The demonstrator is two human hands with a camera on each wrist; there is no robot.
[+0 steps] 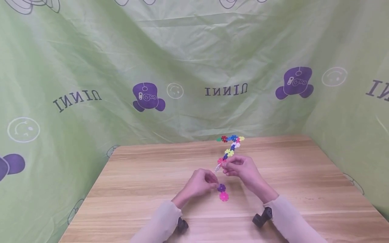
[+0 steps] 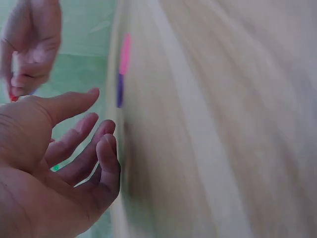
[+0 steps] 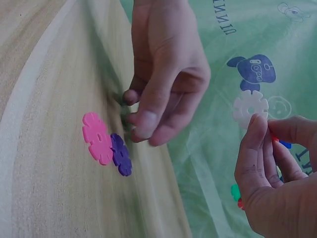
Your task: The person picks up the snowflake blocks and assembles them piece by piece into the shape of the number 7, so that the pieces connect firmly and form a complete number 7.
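Note:
A chain of small flower-shaped plastic discs (image 1: 229, 153) in many colours stretches toward the back of the table. My right hand (image 1: 244, 170) pinches its near end between thumb and fingers. Out from those fingertips sticks a white disc (image 3: 242, 110) with a notched rim, and bits of red show behind it. My left hand (image 1: 200, 183) hovers low beside a purple disc (image 1: 221, 187), its thumb apart from its loosely bent fingers and nothing between them. That purple disc meets a pink disc (image 3: 96, 139); both lie on the table, apart from the chain.
The wood-grain table (image 1: 136, 189) has a green printed cloth (image 1: 182, 50) hanging behind it and at its sides. Black wrist devices (image 1: 262, 217) hang below both sleeves, close above the tabletop.

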